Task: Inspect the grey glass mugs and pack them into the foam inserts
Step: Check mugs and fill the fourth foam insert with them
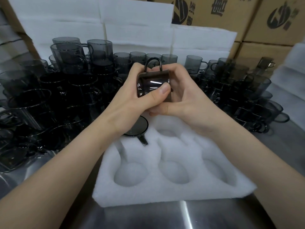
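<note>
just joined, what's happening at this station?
A person grips one grey glass mug with the left hand and right hand, handle pointing up, above a white foam insert on a steel table. A packed mug already sits in the insert's far-left pocket; the three near pockets are empty. Unpacked mugs are piled on both sides.

Foam insert point(165, 192) on table point(181, 215), one mug point(140, 128) in it at far left, stacked mugs point(66, 90) either side, boxes point(264, 22) behind.
</note>
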Tool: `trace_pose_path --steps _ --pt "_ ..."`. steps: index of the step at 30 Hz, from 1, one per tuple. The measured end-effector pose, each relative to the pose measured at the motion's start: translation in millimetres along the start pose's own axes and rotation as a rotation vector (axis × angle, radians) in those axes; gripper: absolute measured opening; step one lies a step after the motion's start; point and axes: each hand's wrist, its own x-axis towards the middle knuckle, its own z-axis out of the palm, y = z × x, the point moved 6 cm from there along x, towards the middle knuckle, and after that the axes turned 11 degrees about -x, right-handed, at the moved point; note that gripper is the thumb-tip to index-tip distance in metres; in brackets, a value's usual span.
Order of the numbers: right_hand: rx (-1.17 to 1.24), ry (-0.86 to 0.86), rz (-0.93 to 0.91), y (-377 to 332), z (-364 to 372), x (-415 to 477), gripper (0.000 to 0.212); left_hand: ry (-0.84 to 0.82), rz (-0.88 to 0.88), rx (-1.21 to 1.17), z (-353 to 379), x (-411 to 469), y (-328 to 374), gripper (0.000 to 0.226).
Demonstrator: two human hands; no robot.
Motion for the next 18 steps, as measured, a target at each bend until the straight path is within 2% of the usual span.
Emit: trace_pose_path --steps 6,14,18 --pt "-0.028 -0.065 -0.024 -4 6 0 0.061 0.034 0.077 -0.035 -2 -1 7 0.041" --pt "-0.127 -0.065 -0.026 -5 6 0 0.061 0.113 0.098 -0.068 -6 4 5 0.022" --pt "-0.2 -0.064 -0.045 -5 6 1 0.061 0.158 0.062 -0.084 -11 7 1 0.024"
